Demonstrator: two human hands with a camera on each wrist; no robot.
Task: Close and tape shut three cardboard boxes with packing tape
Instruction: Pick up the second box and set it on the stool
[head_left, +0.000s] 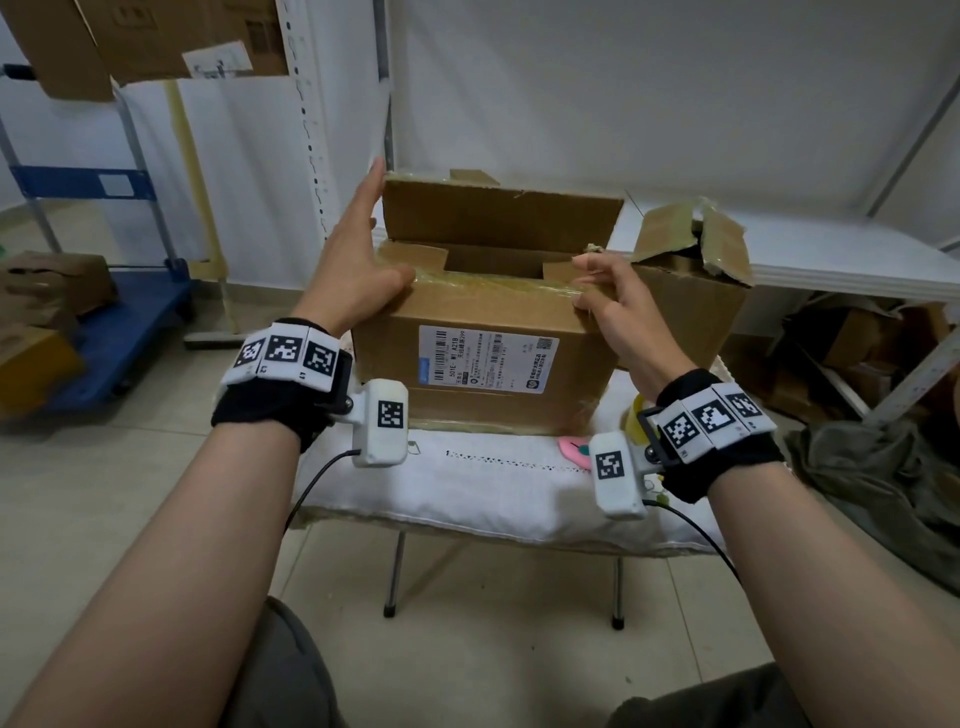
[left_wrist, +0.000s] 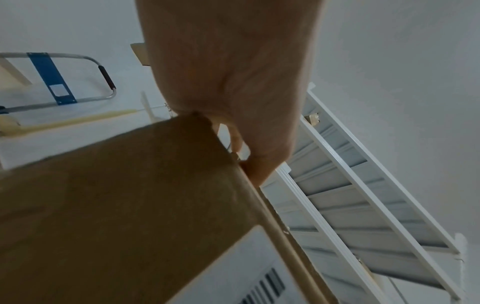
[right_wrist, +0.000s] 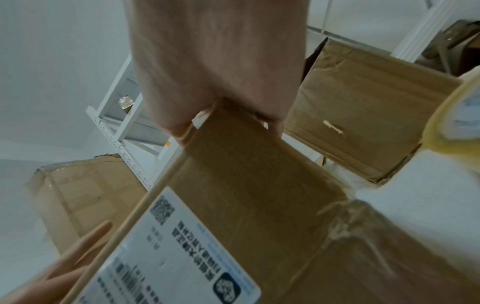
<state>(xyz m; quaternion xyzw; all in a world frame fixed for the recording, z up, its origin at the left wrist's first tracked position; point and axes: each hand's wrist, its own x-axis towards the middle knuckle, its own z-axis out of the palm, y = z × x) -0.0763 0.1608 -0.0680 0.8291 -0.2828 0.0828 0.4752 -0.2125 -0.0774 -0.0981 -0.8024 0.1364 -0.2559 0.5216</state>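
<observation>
On the cloth-covered tabletop the labelled cardboard box is steadied, its near flap pinched by the right hand and its far flap met by the flat, released left hand, presumably for folding shut.

The tape roll is cut off by the frame edge (right wrist view, blurred).

The head camera looks forward and down from above at a cardboard box. Both wrist cameras look up along the palms, close against that same box.
</observation>
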